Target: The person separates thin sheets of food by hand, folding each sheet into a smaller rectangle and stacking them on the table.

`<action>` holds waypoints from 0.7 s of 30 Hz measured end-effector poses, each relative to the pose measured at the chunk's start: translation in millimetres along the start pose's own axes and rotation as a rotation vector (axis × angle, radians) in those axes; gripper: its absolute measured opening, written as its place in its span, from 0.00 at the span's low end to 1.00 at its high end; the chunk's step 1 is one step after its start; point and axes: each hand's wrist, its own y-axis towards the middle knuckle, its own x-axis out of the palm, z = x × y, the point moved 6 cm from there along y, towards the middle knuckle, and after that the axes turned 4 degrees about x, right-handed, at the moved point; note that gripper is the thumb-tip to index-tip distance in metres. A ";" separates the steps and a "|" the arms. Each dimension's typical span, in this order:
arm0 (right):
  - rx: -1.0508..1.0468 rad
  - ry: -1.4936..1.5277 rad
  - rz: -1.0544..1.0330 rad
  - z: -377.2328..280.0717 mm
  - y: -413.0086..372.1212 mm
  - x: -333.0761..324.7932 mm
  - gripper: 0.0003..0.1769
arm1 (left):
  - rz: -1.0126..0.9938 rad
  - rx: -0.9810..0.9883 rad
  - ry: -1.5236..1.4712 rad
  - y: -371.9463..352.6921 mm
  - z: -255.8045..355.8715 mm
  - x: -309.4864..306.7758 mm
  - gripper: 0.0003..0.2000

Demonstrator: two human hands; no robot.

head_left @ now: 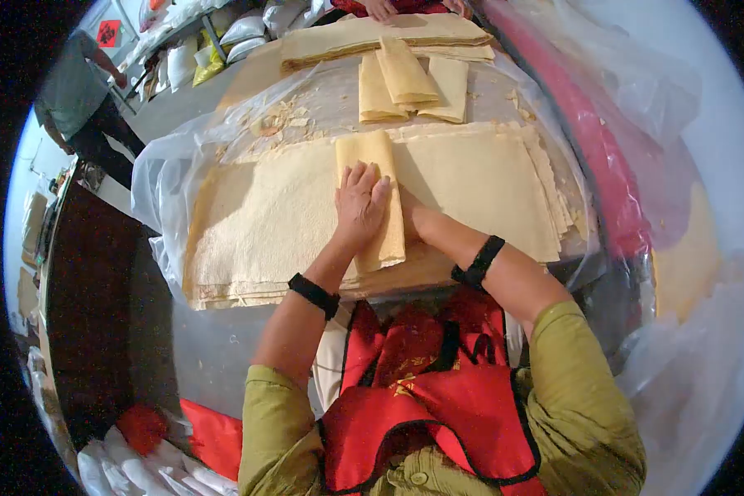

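My left hand (361, 202) lies flat, fingers stretched out, on a folded pale yellow sheet (377, 157) that looks like tofu skin. The fold runs lengthwise away from me and stands up a little along its right side. Against that right side is my right hand (412, 217); the fold hides its fingers. Under both hands spreads a wide stack of the same thin sheets (260, 215), with ragged edges at the right. Beyond the stack lie several folded sheets (407, 73), one resting across others.
Another flat stack (331, 41) lies at the table's far end, near another person's hands (380, 10). Clear plastic film (169, 186) hangs over the table's left edge. Crumbs (293, 120) litter the far surface. A pink plastic-covered edge (608, 169) runs along the right. Someone stands at left.
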 end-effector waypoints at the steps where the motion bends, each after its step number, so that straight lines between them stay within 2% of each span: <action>1: 0.014 -0.026 0.003 8.1 1.2 -2.7 0.17 | 0.006 -0.056 0.004 1.3 0.2 -1.6 0.24; 3: 0.061 -0.130 0.017 31.4 -1.5 -11.0 0.18 | 0.018 -0.179 0.004 -3.6 7.9 -3.3 0.23; 5: 0.038 -0.258 0.170 30.3 -11.5 -32.6 0.20 | 0.094 -0.170 0.155 -4.5 14.0 -1.7 0.20; 6: -0.015 -0.302 0.318 9.5 -23.7 -49.1 0.21 | 0.127 -0.163 0.231 -5.4 15.5 -1.8 0.18; 7: -0.066 -0.345 0.470 -4.0 -35.3 -59.0 0.22 | 0.020 -0.222 0.121 -5.0 13.1 0.7 0.20; 10: -0.115 -0.796 0.138 -0.2 -44.3 -13.3 0.25 | 0.011 -0.236 0.112 -4.2 13.9 -4.1 0.21; 12: -0.164 -0.789 0.168 -3.7 -46.6 -15.3 0.27 | 0.281 -0.211 0.103 -6.8 0.4 -12.7 0.23; 13: -0.167 -0.768 0.182 -4.0 -48.3 -12.9 0.27 | 0.407 -0.200 0.098 -13.9 -5.3 -18.5 0.25; 16: -0.170 -0.640 0.237 -5.5 -54.1 -16.7 0.29 | 0.456 -0.501 -0.474 -15.0 -35.6 -24.7 0.28; 17: -0.181 -0.585 0.249 -8.1 -54.0 -17.5 0.29 | 0.346 -0.650 -0.616 -14.5 -40.6 -19.2 0.25; 20: 0.109 -0.010 0.564 -8.2 -63.5 -29.7 0.28 | 0.177 -0.730 -1.125 -22.6 -47.6 0.3 0.19; 21: 0.174 0.209 0.458 0.4 -59.9 -27.0 0.28 | 0.233 -0.736 -1.222 -28.1 -38.4 -4.6 0.16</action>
